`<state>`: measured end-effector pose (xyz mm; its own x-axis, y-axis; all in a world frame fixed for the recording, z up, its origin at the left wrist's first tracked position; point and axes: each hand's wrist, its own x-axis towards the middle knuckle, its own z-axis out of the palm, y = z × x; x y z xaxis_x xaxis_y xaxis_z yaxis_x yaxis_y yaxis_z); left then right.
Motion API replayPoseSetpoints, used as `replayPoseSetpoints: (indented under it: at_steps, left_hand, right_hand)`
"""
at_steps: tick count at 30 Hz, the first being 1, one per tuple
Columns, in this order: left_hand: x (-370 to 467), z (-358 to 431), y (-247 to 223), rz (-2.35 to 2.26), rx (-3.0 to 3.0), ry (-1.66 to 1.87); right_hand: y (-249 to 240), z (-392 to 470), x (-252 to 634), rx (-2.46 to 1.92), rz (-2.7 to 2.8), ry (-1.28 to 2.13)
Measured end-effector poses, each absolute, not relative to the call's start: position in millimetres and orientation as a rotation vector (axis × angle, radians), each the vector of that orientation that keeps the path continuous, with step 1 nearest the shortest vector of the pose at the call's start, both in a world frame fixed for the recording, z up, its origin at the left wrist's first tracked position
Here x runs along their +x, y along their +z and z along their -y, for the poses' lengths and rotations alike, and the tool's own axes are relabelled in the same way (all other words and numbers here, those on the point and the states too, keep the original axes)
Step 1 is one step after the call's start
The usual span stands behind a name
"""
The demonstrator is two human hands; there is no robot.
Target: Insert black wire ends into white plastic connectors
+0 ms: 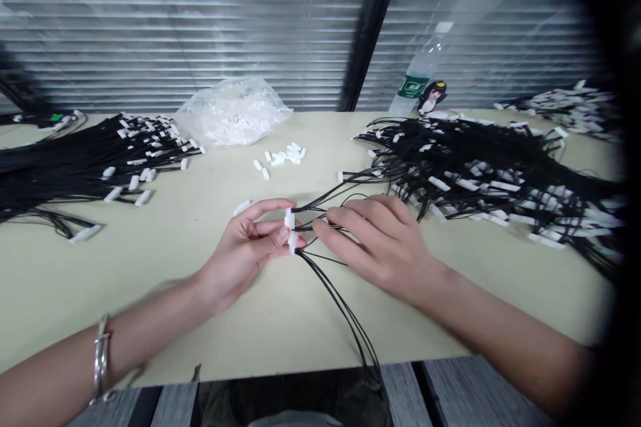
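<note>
My left hand (253,243) pinches a long white connector (291,232) upright between thumb and fingers, above the middle of the table. Black wires (345,297) run out of the connector's right side; some hang down over the table's front edge, others reach up toward the right-hand pile. Just right of the connector, my right hand (378,240) has its fingers closed around some of these wires. Its fingertips partly hide the strands they grip. A single white connector piece (242,207) lies on the table behind my left hand.
Wire bundles with white connectors lie at the left (65,153) and in a tangled pile at the right (481,160). Toward the back are a clear bag (235,113) of white pieces, several loose white connectors (285,155), a plastic bottle (418,77) and a penguin figure (431,97).
</note>
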<state>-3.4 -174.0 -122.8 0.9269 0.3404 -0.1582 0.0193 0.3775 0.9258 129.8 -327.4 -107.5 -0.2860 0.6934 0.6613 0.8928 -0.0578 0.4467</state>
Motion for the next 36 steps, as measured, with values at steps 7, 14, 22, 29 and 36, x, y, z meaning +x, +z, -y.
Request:
replayPoseSetpoints:
  at_steps: [7,14,22,29,36]
  left_hand:
    - [-2,171,-122,-0.303,1.128,0.218]
    - [-2,170,-122,-0.244,1.075,0.195]
    - [-2,166,-125,-0.278,1.046,0.230]
    - [-1,166,-128,-0.379,1.041,0.281]
    - [-1,168,-128,-0.369,1.016,0.258]
  right_hand:
    - [-105,329,160,-1.739,1.905,-1.415]
    - [-111,333,192,-1.726,1.728,-1.416]
    - [-106,326,175,-1.873,1.365,-0.813]
    - [-109,329,149,-1.476,1.611,-1.653]
    - [-115,335,126,-1.364,1.976,-1.549]
